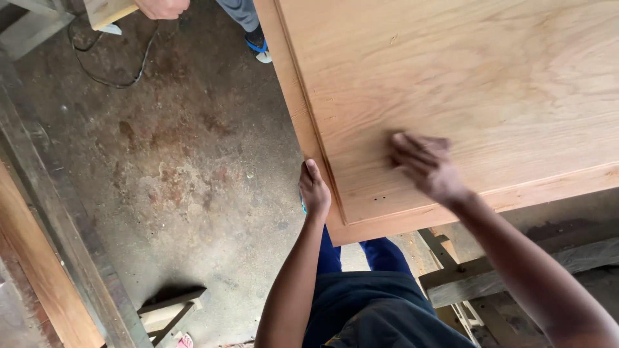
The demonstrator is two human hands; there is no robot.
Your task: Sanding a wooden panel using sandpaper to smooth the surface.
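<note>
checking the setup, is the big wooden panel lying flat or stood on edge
Lying flat: the wooden panel shows its broad face upward, with the right hand resting on top.

A stained concrete floor (pixel 187 161) carries a black cable (pixel 109 77) near the top, a small wooden offcut (pixel 169 308) at the bottom and rough timber trestle beams (pixel 490 274) that stand under the pale wooden panel (pixel 464 84).

Present: one wooden panel (pixel 464 84), two hands of the worker, left hand (pixel 314 191) and right hand (pixel 422 166), one co-worker's hand (pixel 161 8), one black cable (pixel 109 77).
</note>
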